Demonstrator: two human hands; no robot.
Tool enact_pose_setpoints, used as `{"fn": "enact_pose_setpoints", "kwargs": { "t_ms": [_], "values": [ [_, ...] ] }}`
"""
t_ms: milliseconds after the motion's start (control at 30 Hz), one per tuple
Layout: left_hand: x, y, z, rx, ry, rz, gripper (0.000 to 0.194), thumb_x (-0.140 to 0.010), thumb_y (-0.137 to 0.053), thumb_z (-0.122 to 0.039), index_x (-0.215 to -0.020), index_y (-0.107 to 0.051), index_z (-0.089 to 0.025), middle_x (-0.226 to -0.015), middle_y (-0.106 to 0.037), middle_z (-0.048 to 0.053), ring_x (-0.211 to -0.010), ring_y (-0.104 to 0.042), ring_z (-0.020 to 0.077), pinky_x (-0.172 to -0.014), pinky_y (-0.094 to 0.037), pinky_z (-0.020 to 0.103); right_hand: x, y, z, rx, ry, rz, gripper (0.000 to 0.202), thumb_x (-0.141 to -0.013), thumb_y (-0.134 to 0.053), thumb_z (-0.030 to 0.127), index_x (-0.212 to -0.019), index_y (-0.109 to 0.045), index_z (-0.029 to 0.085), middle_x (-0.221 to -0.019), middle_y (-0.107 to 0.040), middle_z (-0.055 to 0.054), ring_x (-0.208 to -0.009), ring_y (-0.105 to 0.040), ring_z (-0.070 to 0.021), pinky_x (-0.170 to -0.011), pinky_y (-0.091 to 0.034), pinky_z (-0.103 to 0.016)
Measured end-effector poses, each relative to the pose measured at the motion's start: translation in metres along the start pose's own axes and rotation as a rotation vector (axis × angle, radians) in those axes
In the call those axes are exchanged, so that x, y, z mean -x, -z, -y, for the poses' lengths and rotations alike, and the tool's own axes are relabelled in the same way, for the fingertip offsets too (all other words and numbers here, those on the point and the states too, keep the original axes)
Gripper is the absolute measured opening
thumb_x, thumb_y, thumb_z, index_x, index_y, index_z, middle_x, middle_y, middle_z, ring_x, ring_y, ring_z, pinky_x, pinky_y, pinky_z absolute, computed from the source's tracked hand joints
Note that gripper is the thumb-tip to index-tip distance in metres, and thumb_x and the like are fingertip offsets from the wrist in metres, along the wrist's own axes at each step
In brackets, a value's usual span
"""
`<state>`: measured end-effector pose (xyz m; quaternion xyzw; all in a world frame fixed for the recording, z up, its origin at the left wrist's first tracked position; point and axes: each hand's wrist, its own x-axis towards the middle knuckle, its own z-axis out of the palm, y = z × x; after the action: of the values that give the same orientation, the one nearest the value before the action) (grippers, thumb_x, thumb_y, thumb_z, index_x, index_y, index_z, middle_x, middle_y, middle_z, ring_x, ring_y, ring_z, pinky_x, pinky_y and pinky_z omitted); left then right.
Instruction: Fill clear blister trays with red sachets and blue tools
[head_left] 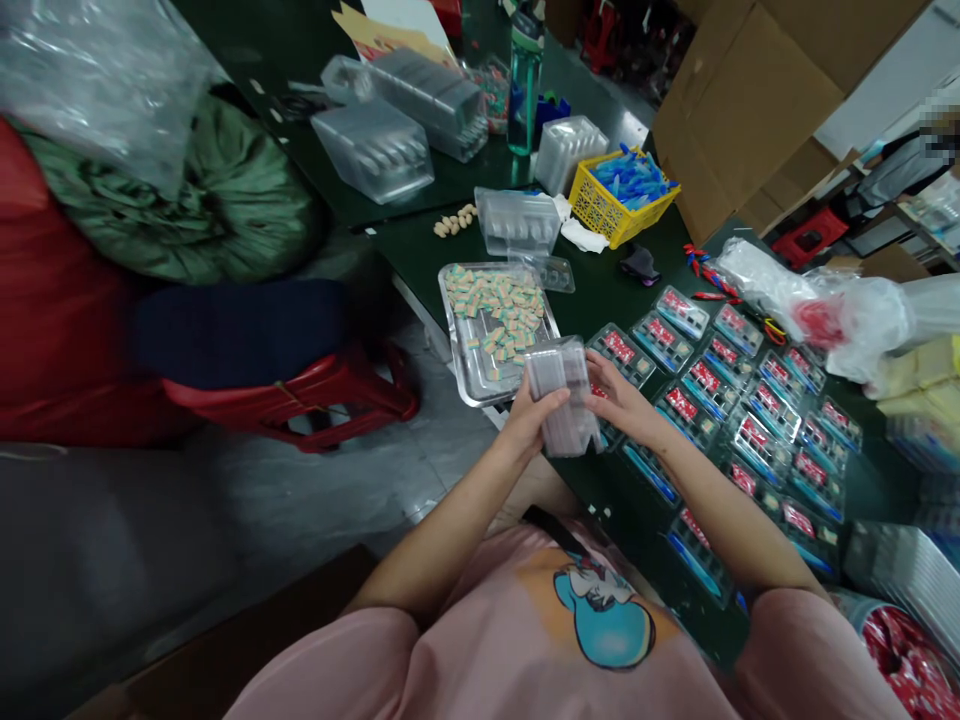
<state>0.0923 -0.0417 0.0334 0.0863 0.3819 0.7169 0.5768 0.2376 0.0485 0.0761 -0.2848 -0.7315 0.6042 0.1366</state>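
A stack of clear plastic trays (559, 385) is held in front of me, between both hands. My left hand (531, 415) grips its left side, with the thumb across the front. Around the right side curl the fingers of my right hand (619, 398). Just beyond the stack lies a shallow metal tray (466, 375) with many small striped pieces (499, 305) in it. To the right of my hands, filled clear packs (705, 380) with red-and-white pieces and blue tools are spread in rows on the dark green table (637, 545).
More clear tray stacks (375, 150) stand at the back, near a water bottle (525, 85). A yellow basket (611, 210) holds blue tools. Small wooden pieces (455, 220) lie near the left edge. A red stool (300, 400) stands left, and a cardboard box (742, 110) rises behind.
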Motion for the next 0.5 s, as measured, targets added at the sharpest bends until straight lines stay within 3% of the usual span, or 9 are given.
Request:
{"fn": "enact_pose_setpoints", "kwargs": {
  "t_ms": [133,267,367,500],
  "values": [
    [0.000,0.017,0.001,0.052,0.128,0.029,0.060,-0.049,-0.087,-0.037,-0.101,-0.065,-0.017,-0.089,-0.073,0.008,-0.090,-0.068,0.0316,-0.084,-0.054,0.046,0.015,0.008,0.008,-0.286,-0.059,-0.033,0.083,-0.080,-0.066,0.055,-0.149,-0.029,0.028,-0.147,-0.048,-0.010,-0.135,-0.046,-0.0314,-0.110,-0.038,-0.054],
    [-0.023,0.018,-0.009,0.146,0.211,0.088,0.059,-0.051,-0.086,-0.044,-0.099,-0.066,-0.016,-0.088,-0.074,0.010,-0.097,-0.068,0.0356,-0.093,-0.052,0.051,0.025,0.028,0.005,-0.579,-0.105,-0.160,0.070,-0.077,-0.063,0.061,-0.138,-0.047,0.029,-0.137,-0.058,-0.009,-0.128,-0.053,-0.0347,-0.103,-0.046,-0.058],
    [-0.063,0.001,-0.022,0.223,0.206,0.118,0.056,-0.059,-0.083,-0.045,-0.105,-0.065,-0.017,-0.092,-0.075,0.008,-0.101,-0.069,0.0335,-0.099,-0.049,0.050,0.029,0.049,-0.003,-0.774,-0.077,-0.299,0.056,-0.078,-0.063,0.059,-0.125,-0.056,0.029,-0.128,-0.065,-0.007,-0.126,-0.055,-0.0326,-0.101,-0.048,-0.059],
    [-0.136,-0.035,-0.031,0.284,0.239,0.183,0.051,-0.078,-0.070,-0.051,-0.114,-0.063,-0.015,-0.098,-0.075,0.009,-0.105,-0.068,0.0301,-0.103,-0.046,0.048,0.037,0.073,-0.012,-0.947,0.011,-0.400,0.052,-0.079,-0.065,0.054,-0.122,-0.056,0.027,-0.122,-0.068,-0.008,-0.121,-0.059,-0.0306,-0.099,-0.048,-0.060]
  ]
}}
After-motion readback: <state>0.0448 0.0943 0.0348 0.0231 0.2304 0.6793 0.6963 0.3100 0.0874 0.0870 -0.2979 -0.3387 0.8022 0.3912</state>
